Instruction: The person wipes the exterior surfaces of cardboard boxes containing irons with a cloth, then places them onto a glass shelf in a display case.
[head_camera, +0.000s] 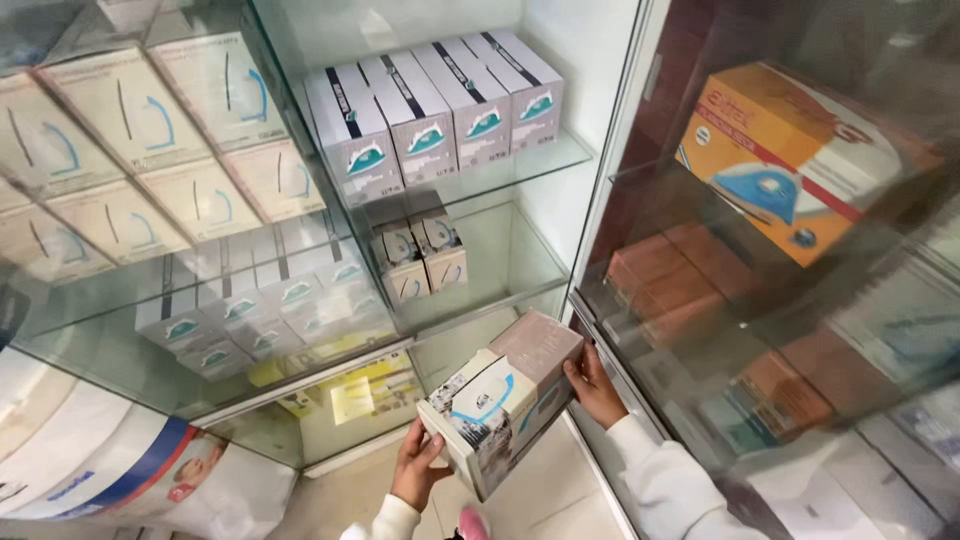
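I hold a boxed steam iron (503, 400) between both hands, tilted, in front of the glass cabinet (560, 160) and below its lowest shelf of small boxes. My left hand (420, 462) grips the box's near lower corner, fingers wrapped onto its front face; my right hand (594, 383) presses against its far right side, fingers curled behind the edge. Above the box, on the cabinet's middle shelf, stand two small iron boxes (420, 250), and on the top shelf a row of four white and blue iron boxes (435, 105). Right of the box, behind a glass door, sits a large orange iron box (790, 160).
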